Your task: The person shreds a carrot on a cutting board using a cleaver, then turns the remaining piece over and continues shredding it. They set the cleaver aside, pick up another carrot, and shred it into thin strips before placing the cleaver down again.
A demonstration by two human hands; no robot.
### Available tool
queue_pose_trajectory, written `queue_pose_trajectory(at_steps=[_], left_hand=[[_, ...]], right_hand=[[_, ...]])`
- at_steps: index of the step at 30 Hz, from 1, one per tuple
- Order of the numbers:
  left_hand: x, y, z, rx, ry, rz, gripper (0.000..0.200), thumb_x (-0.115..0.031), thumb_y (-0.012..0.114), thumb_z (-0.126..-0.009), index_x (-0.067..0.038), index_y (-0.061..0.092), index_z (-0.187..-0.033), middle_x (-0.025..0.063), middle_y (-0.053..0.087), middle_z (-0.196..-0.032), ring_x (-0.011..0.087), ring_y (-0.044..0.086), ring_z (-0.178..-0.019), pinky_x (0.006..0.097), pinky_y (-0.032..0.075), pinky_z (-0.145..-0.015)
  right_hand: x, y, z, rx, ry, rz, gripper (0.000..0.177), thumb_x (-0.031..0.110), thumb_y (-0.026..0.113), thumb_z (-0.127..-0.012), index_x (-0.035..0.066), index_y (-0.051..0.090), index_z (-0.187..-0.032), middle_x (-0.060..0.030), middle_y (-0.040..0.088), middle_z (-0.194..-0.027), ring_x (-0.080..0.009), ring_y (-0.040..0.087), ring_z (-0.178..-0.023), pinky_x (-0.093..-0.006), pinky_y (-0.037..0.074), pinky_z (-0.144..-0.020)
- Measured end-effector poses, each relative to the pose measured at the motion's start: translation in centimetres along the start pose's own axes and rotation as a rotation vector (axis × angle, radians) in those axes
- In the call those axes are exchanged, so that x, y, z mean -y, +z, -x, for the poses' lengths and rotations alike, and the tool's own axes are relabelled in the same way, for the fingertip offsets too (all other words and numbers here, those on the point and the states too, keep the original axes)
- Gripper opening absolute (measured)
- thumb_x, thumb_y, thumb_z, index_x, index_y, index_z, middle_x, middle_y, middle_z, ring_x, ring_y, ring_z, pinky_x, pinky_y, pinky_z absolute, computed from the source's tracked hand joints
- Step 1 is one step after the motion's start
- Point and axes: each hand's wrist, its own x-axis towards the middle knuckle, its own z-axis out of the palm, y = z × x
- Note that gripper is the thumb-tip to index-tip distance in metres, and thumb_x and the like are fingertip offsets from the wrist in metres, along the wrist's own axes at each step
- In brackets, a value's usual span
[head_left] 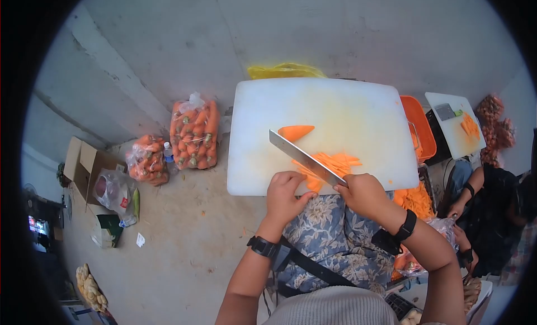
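Note:
My right hand (pixel 361 193) is closed round the handle of a cleaver (pixel 305 157), whose blade points up and left over the white cutting board (pixel 358 107). Under and beside the blade lie cut orange carrot strips (pixel 338 161). A larger carrot piece (pixel 296 132) rests on the board beyond the blade. At the board's near edge is my left hand (pixel 287 197), its fingers bent and the fingertips by the carrot strips; whether they grip a piece is too small to tell.
Bags of whole carrots (pixel 194 135) stand on the floor at the left, near an open cardboard box (pixel 86 165). An orange bin (pixel 418 126) adjoins the board's right side. Farther right, a co-worker's hands (pixel 460 235) are near a plastic bag and a second board (pixel 456 123).

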Motion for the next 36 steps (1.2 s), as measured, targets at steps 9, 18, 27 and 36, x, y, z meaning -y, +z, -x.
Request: queue_pose_trajectory(at_steps=[9,18,27,36], left_hand=[[1.0,1.2,0.8,-0.064,0.013,0.005,0.016,-0.013,0.074,-0.073,-0.006,0.069,-0.086,0.0058,0.064,-0.088,0.0273,0.059,-0.086,0.0376,0.048,-0.075],[0.7,1.4,0.1,-0.087,-0.012,-0.01,0.006,-0.009,0.073,-0.074,-0.007,0.07,-0.079,0.0051,0.065,-0.081,0.0251,0.06,-0.078,0.0354,0.049,-0.069],[0.7,1.6,0.4,-0.139,-0.023,-0.02,0.007,-0.01,0.071,-0.077,-0.006,0.069,-0.082,0.0061,0.065,-0.085,0.0264,0.061,-0.081,0.0363,0.049,-0.071],[1.2,1.2,1.1,-0.098,0.001,-0.019,0.015,-0.014,0.073,-0.074,-0.006,0.069,-0.086,0.0069,0.064,-0.086,0.0278,0.06,-0.084,0.0375,0.049,-0.074]], right_hand=[[0.1,0.1,1.4,0.088,-0.007,0.093,0.028,0.026,0.063,-0.087,0.0,0.063,-0.076,-0.0206,0.063,-0.066,-0.0376,0.064,-0.065,-0.0457,0.052,-0.061],[1.8,-0.2,-1.3,0.23,0.006,0.131,0.025,0.022,0.061,-0.087,0.0,0.067,-0.077,-0.0196,0.064,-0.068,-0.0366,0.065,-0.065,-0.0448,0.051,-0.06],[0.8,2.3,-1.4,-0.043,-0.002,-0.083,0.032,0.027,0.061,-0.088,-0.002,0.062,-0.075,-0.0223,0.061,-0.065,-0.0399,0.061,-0.062,-0.0469,0.049,-0.059],[0.7,0.1,1.8,-0.03,-0.049,0.001,0.034,0.029,0.062,-0.088,-0.003,0.062,-0.075,-0.0225,0.06,-0.062,-0.0402,0.062,-0.062,-0.0475,0.049,-0.06]])
